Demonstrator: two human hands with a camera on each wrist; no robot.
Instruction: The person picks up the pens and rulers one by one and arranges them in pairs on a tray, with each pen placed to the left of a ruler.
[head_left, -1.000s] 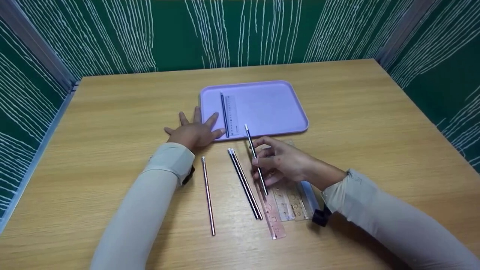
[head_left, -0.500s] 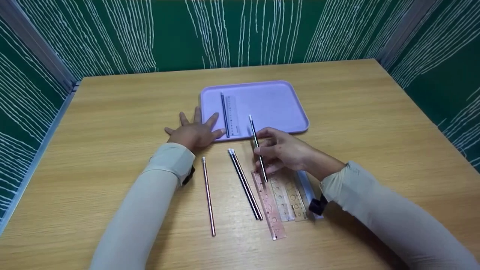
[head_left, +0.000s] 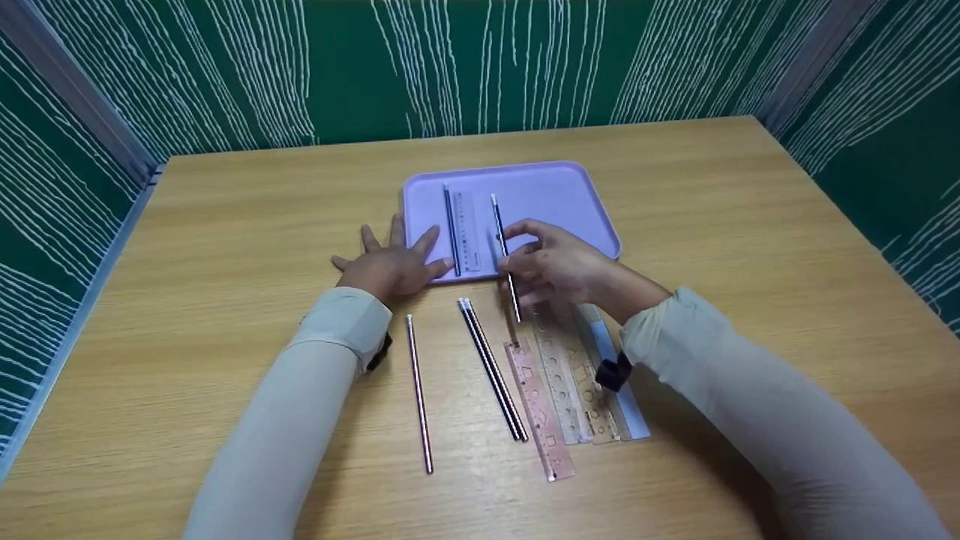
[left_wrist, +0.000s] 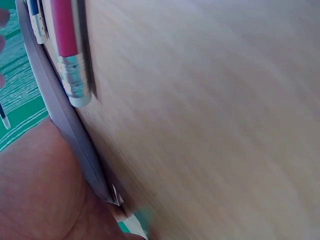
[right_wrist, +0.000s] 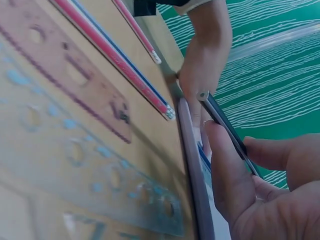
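Green walls (head_left: 517, 67) border the surface (head_left: 247, 225); right hand (head_left: 559, 262) pinches a dark, glossy pencil (head_left: 498, 217) (white-tipped), left hand (head_left: 390, 268) splayed; only the right wrist view shows the pencil's round end face (right_wrist: 202, 95).

Tray (head_left: 532, 199): plain lilac throughout. The pencil on the tray (head_left: 452, 232) was dark blue; the ruler beside it (head_left: 466, 232) was clear with dark graduations. The held pencil (head_left: 496, 217) showed a dark shaft and pale tip. The left pencil (head_left: 420, 397) was pinkish red, with silver ferrule and white eraser; the pencil pair (head_left: 491, 367) carried red and blue lengthwise bands. Near rulers, left to right: pink ruler (head_left: 541, 420), clear ruler (head_left: 566, 405) spotted light blue, yellowish ruler (head_left: 595, 412), blue ruler (head_left: 632, 412). The tabletop (head_left: 262, 210) was tan, wood-grained; the far wall (head_left: 345, 82) green with wavering white lines.
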